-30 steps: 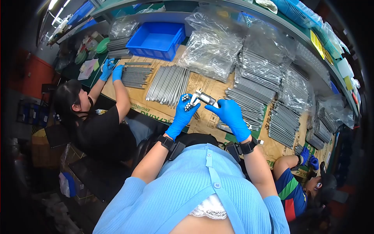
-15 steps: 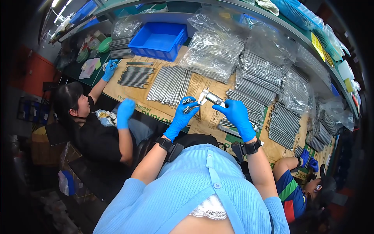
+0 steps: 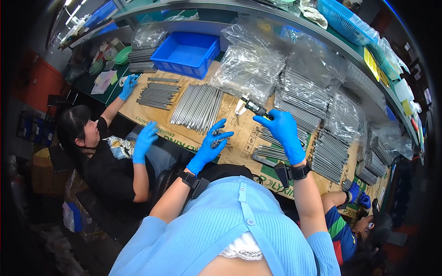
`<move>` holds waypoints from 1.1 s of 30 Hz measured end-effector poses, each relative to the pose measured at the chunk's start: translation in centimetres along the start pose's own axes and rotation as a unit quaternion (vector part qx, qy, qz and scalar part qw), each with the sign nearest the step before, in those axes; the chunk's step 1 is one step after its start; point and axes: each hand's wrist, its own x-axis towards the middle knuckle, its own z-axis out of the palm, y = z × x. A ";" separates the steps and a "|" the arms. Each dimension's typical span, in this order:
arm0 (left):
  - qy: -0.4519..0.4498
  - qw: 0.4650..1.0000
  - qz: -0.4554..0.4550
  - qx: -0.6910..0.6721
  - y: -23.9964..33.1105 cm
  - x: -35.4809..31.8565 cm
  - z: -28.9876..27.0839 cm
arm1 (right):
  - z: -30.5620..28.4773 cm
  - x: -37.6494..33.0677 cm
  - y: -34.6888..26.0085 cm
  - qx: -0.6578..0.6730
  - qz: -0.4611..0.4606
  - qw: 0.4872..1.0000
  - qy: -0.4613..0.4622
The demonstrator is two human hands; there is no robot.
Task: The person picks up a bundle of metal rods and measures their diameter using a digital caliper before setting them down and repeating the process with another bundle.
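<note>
My left hand (image 3: 207, 148), in a blue glove, is closed around a small bundle of metal rods (image 3: 215, 143), whose ends point up between the fingers. To its right, my right hand (image 3: 284, 133), also gloved in blue, grips a digital caliper (image 3: 253, 107) by its dark end. The caliper's silver jaws point left, above the cardboard-covered table (image 3: 235, 149), apart from the left hand. Whether a rod sits at the jaws I cannot tell. Left of the jaws a row of bright metal rods (image 3: 197, 106) lies on the cardboard. More loose rods (image 3: 276, 149) lie below the caliper.
A blue bin (image 3: 184, 69) stands at the back, beside plastic-bagged rods (image 3: 251, 69). Further rod piles (image 3: 329, 156) fill the right side. One gloved co-worker (image 3: 106, 152) sits at left, another (image 3: 347, 225) at lower right. A shelf edge (image 3: 276, 16) crosses above.
My left hand has drawn down and left with the rods, away from the caliper. The caliper has turned in my right hand and its jaws now stand farther up the table.
</note>
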 end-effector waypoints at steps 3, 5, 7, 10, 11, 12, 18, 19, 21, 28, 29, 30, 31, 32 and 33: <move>0.013 0.999 -0.027 -0.043 0.9 0.0 0.6 | 1.3 0.5 -0.9 -0.009 -0.022 1.000 0.007; 0.023 0.998 -0.040 0.051 0.0 0.1 0.9 | 3.2 0.6 -1.6 -0.035 -0.081 0.995 0.038; 0.029 0.994 -0.048 0.098 -0.6 0.5 1.0 | 4.5 0.6 -1.7 -0.047 -0.113 0.991 0.051; 0.033 0.996 -0.076 -0.017 -1.1 1.2 1.0 | 6.1 0.2 -1.5 -0.040 -0.073 0.995 0.060; 0.036 0.996 -0.079 -0.016 -1.3 1.3 0.9 | 6.3 -0.1 -1.3 -0.039 -0.076 0.995 0.057; 0.041 0.997 -0.060 0.008 -1.5 1.4 0.9 | 6.3 -0.5 -0.7 -0.024 -0.067 0.996 0.052; 0.051 0.992 -0.014 0.116 -1.6 1.9 1.9 | 6.4 -1.2 0.3 0.005 -0.033 0.999 0.028; 0.048 0.992 -0.014 0.115 -1.6 2.0 1.9 | 6.4 -1.2 0.5 0.006 -0.030 0.999 0.028; 0.047 0.994 -0.009 0.097 -2.0 2.3 1.8 | 6.2 -0.7 0.5 0.022 -0.027 0.999 0.024; 0.069 0.996 -0.019 0.060 -3.2 1.7 2.1 | 6.1 -1.5 0.8 0.084 -0.022 0.995 0.055; 0.078 0.996 -0.037 0.021 -3.4 1.6 2.1 | 6.5 -1.9 0.8 0.047 -0.048 0.997 0.041; 0.087 0.995 -0.055 -0.017 -3.4 1.8 2.1 | 6.7 -2.1 0.8 0.010 -0.074 0.997 0.027; 0.088 0.994 -0.057 -0.016 -3.4 1.8 2.1 | 6.8 -2.2 0.7 0.011 -0.075 0.997 0.026; 0.094 0.994 -0.055 -0.023 -3.4 1.8 2.2 | 6.8 -2.3 0.6 0.015 -0.062 0.998 0.007; 0.099 0.993 -0.055 -0.031 -3.3 1.8 2.3 | 6.8 -2.4 0.5 0.019 -0.049 0.999 -0.012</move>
